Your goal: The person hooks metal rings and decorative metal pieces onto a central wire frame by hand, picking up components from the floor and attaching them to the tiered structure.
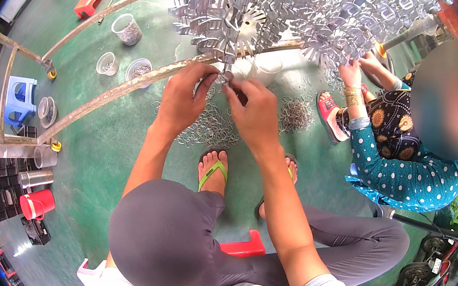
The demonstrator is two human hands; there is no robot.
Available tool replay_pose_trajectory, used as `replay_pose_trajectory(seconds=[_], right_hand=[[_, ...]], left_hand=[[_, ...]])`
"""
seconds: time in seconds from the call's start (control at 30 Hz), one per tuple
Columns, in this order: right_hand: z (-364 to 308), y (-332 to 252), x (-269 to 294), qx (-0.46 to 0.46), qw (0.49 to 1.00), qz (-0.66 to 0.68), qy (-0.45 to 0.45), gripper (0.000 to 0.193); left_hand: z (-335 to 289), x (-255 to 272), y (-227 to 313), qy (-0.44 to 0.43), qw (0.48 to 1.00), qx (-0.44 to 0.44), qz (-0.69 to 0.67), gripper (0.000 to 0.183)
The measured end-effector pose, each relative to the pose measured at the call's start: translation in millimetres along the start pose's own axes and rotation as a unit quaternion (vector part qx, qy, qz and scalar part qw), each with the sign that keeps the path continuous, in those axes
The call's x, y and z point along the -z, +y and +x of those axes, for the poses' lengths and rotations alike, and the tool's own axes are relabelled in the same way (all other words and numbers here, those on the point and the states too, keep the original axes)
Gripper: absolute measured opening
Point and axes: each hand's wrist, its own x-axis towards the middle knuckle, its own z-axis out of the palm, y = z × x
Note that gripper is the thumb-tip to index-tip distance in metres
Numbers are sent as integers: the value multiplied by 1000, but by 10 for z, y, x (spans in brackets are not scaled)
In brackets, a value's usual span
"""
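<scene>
My left hand and my right hand meet at the lower end of a hanging strand of grey metal parts. Between their fingertips is a small grey metal piece, which both hands pinch from either side. The fingers partly cover it, so its full shape is hidden. Just beneath the hands, a loose pile of small bent metal hooks lies on the green floor. A second pile of hooks lies to the right.
A rusty frame bar runs diagonally at left. Tubs of small parts stand beyond it. A co-worker sits at right, hands at other hanging parts. A blue stool and red bucket are far left.
</scene>
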Motion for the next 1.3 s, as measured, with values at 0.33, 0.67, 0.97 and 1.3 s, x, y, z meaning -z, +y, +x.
replay_pose_trajectory(seconds=[0.33,0.67,0.97,1.3], right_hand=[[-63,266,357,-76,997,8,13,21],[943,403,1897,24,897,60,437,16],[2659,1392,3238,-47,879,-33,473,25],[3262,2235,3345,-136,926,-5,351,27]], left_hand=[[40,28,-142,68,994,55,57,17],[-1673,-506,-553,-369,901,223,46,44],[-2127,-660,-507,-538,826,133,106,90],[-2223,-710,-629,-538,825,134,113,88]])
